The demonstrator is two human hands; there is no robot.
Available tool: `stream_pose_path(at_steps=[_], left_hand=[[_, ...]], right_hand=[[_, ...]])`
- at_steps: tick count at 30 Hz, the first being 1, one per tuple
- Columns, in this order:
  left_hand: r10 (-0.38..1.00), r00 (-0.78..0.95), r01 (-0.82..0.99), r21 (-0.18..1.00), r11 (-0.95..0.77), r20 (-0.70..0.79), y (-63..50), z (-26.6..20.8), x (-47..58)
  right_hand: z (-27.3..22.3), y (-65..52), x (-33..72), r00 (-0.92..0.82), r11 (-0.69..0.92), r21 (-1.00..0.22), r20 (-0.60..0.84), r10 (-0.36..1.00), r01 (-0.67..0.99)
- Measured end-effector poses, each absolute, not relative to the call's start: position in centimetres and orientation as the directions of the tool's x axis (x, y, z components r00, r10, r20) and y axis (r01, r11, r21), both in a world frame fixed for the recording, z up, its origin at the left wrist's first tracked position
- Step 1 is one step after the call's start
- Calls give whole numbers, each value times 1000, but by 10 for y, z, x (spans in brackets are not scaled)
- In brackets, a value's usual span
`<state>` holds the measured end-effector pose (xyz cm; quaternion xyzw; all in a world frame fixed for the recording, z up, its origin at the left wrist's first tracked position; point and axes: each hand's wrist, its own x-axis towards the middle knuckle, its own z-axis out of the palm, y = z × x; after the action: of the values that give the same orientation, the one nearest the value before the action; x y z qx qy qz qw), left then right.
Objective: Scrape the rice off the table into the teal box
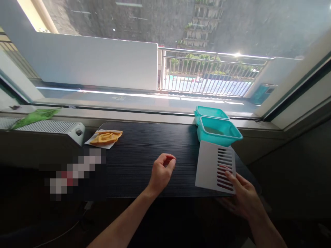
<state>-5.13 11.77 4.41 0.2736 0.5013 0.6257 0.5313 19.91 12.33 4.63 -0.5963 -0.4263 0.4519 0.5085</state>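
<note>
My right hand (244, 193) grips a white slotted panel (208, 165) by its right edge, with the thumb on top and the fingers underneath, partly seen through the slots. The panel is tilted over the right side of a dark table, its far edge close to a turquoise plastic bin (219, 137). Loosely curled above the middle of the table, my left hand (161, 172) has its thumb and forefinger close together. Nothing shows between them.
A second turquoise bin (212, 113) stands behind the first, by the window. Yellow-orange food on white paper (111, 145) lies at the dark table's (137, 155) back left corner. Left of it are a white radiator (74, 128) and a green cloth or bag (37, 117).
</note>
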Motion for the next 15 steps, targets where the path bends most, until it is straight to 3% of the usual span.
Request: stream_pose_path(at_steps=[2, 4, 6, 8, 10, 15], left_hand=[[906, -409, -268, 963, -5, -109, 91, 35, -92], [866, -497, 8, 999, -50, 48, 72, 24, -126], [848, -505, 232, 971, -48, 163, 59, 12, -150], [849, -465, 393, 918, -58, 253, 50, 1, -164], [847, -390, 555, 826, -98, 362, 46, -9, -171], [791, -235, 833, 536, -135, 565, 47, -23, -169]], right_hand=[[54, 162, 166, 81, -20, -986, -7, 997, 165], [61, 210, 128, -77, 172, -899, 154, 985, 403], [66, 258, 89, -231, 326, -652, 231, 945, 685], [67, 301, 54, -321, 373, -345, 198, 926, 861], [65, 334, 27, -344, 366, -171, 144, 928, 915], [57, 375, 4, -394, 398, -111, 56, 918, 911]])
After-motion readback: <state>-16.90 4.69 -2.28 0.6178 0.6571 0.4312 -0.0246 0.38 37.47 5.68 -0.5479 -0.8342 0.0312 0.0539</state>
